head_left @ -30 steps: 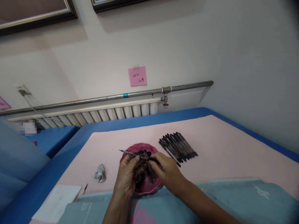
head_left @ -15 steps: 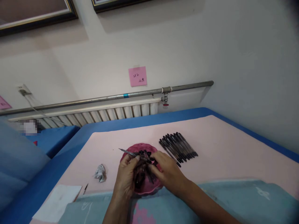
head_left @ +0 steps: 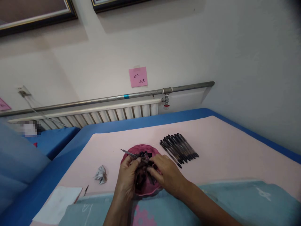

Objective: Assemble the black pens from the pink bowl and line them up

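Observation:
Over a pink scalloped bowl (head_left: pixel 154 189), my left hand (head_left: pixel 127 175) pinches a clear-barrelled pen (head_left: pixel 132 154) between thumb and fingers. Its bare metal tip points up and to the left. My right hand (head_left: pixel 168 172) closes thumb and forefinger round the dark rear end of the same pen; the exact contact is partly hidden. Loose black pen parts (head_left: pixel 141 181) lie in the bowl beneath both hands. To the right of the bowl, several capped black pens (head_left: pixel 178 147) lie side by side in a slanted row on the pink tabletop.
A crumpled white wrapper (head_left: pixel 101 174) lies left of the bowl. Nearer me are a white paper sheet (head_left: pixel 57 204) and a small dark pen-like piece (head_left: pixel 86 190). A teal cloth (head_left: pixel 237 201) covers the near edge. A radiator (head_left: pixel 122 113) stands behind the blue table edge (head_left: pixel 145 118).
My right hand has moved slightly left along the pen, its fingers now closer to my left hand. The left hand keeps its hold, and the row of pens is unchanged.

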### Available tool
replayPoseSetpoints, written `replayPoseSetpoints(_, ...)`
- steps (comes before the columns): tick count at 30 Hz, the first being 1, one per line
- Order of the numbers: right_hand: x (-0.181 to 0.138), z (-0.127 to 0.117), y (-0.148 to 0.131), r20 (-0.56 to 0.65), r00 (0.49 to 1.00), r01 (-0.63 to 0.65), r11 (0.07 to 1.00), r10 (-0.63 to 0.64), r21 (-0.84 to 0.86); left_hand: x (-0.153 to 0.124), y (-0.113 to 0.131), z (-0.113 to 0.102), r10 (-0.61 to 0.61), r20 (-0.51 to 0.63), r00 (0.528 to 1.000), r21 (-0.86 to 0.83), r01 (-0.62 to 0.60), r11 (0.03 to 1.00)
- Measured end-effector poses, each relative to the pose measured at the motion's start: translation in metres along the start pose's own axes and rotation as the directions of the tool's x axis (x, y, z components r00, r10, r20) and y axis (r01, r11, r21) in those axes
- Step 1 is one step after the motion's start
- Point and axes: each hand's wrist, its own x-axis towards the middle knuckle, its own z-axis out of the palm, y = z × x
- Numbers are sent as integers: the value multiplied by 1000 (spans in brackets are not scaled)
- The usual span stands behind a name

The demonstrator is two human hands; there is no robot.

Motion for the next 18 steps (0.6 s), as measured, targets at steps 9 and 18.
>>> replayPoseSetpoints(9, -1, 6, 1, 44, 998, -39, 994, 35, 106, 5, -3, -5, 29, 67, 997, 19, -30, 999)
replayPoseSetpoints(18, 0, 0, -7, -12, 988, -149, 971, 154, 187, 0, -8, 4, 2, 143, 990, 202, -31, 979)
